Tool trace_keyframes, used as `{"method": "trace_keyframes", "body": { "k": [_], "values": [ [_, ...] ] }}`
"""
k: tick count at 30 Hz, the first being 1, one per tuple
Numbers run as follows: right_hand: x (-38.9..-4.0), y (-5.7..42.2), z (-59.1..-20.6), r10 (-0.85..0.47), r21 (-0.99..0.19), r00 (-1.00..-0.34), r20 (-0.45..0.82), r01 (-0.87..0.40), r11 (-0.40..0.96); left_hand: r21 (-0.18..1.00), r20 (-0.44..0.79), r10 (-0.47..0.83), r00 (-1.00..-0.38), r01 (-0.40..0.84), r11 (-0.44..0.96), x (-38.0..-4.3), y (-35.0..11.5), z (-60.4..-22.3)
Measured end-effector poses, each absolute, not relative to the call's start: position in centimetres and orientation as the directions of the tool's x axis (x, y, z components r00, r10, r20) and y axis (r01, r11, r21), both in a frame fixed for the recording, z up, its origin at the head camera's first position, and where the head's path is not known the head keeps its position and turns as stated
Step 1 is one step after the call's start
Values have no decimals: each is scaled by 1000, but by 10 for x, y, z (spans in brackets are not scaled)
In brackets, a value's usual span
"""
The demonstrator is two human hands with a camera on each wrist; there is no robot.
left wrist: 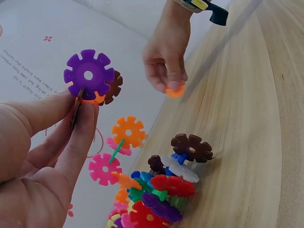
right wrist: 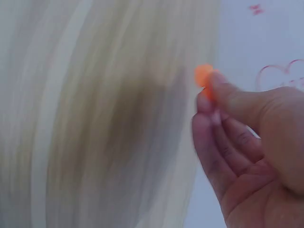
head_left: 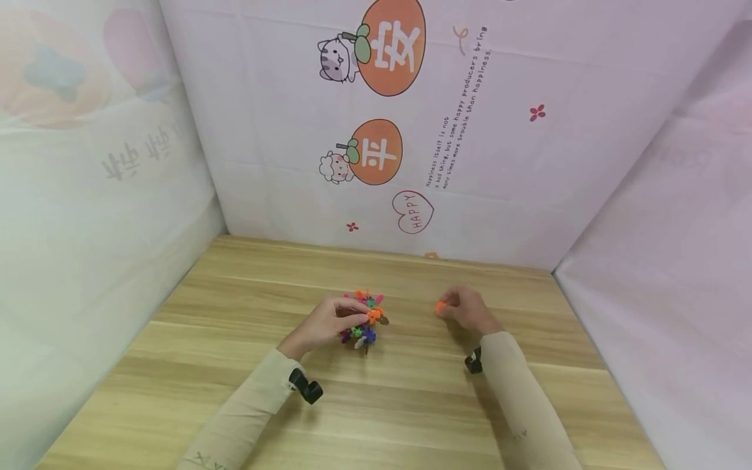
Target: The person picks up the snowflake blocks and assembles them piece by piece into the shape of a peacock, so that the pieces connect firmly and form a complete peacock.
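Between thumb and fingers, my left hand (head_left: 323, 321) pinches a small joined cluster of notched plastic discs. A purple disc (left wrist: 76, 66) faces the left wrist view, with a brown disc (left wrist: 115, 89) and orange behind it. Close to that hand lies a colourful pile of notched discs (left wrist: 173, 185), some interlocked, in red, white, brown, pink and other colours. Off to the right, my right hand (head_left: 467, 308) pinches an orange notched disc (right wrist: 204, 73) between thumb and fingertips, apart from the pile. The right wrist view is blurred.
The wood-grain tabletop (head_left: 376, 405) lies under both hands. Printed white cloth (head_left: 493, 163) stands as a wall at the table's back edge, with more cloth at both sides. Each wrist wears a black camera mount (head_left: 305, 386).
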State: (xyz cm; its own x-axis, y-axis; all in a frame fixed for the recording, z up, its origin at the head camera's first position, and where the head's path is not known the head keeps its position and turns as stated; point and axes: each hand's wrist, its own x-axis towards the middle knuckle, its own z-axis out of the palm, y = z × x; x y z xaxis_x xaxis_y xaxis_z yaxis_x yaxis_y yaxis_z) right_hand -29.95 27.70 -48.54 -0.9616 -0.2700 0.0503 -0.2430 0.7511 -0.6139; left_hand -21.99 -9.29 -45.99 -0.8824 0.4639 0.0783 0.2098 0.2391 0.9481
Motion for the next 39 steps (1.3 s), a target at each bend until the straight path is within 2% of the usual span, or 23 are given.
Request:
{"method": "trace_keyframes", "body": {
  "k": [4,10,14,19,23,34,39],
  "values": [
    [-289,262,-472,-299,-698,-947,118,-293,653,945,86,459,-884,218,244,-221,-91,-459],
    [-267,232,-447,-315,-843,-942,115,-261,471,948,110,477,-872,236,213,-225,-85,-461],
    [-250,208,-436,-312,-881,-940,135,-258,397,943,129,479,-869,257,212,-227,-84,-463],
    [-232,181,-431,-280,-880,-944,173,-275,386,930,172,472,-864,301,210,-228,-83,-464],
    [-227,169,-432,-276,-855,-930,244,-341,391,914,210,471,-857,343,215,-230,-81,-465],
    [-228,161,-434,-349,-762,-873,340,-473,442,880,254,461,-850,401,254,-229,-79,-464],
    [-226,157,-430,-366,-743,-862,350,-493,452,820,358,428,-830,499,282,-227,-75,-462]
  ]
}}
